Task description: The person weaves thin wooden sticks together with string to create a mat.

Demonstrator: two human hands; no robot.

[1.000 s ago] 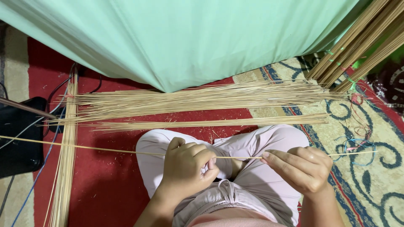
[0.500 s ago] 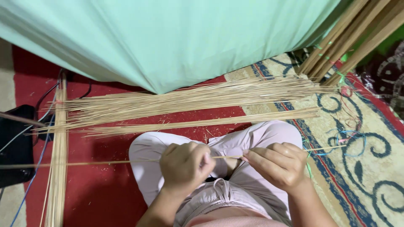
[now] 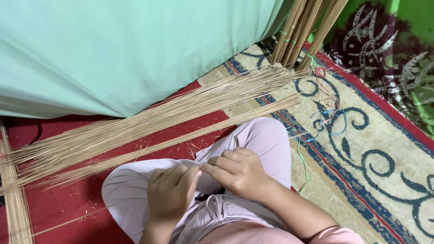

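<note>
The hands have closed together over the lap: left hand [image 3: 171, 192] and right hand [image 3: 237, 171] pinch one stick [image 3: 68, 222], fingers curled shut. It runs near-left, nearer the left hand.

We take the mint-green cloth [image 3: 135, 49] as our landmark: below its hanging edge we see a long spread of thin tan sticks [image 3: 149, 119] lying slantwise across the red carpet [image 3: 58, 203]. To the right of the cloth we find bundles of sticks standing on end [image 3: 303, 27], and below those a cream rug with dark blue scrolls [image 3: 375, 162] strewn with loose coloured strings [image 3: 332, 117]. Far below the cloth's left end we spot another flat bundle of sticks [image 3: 16, 208].
</note>
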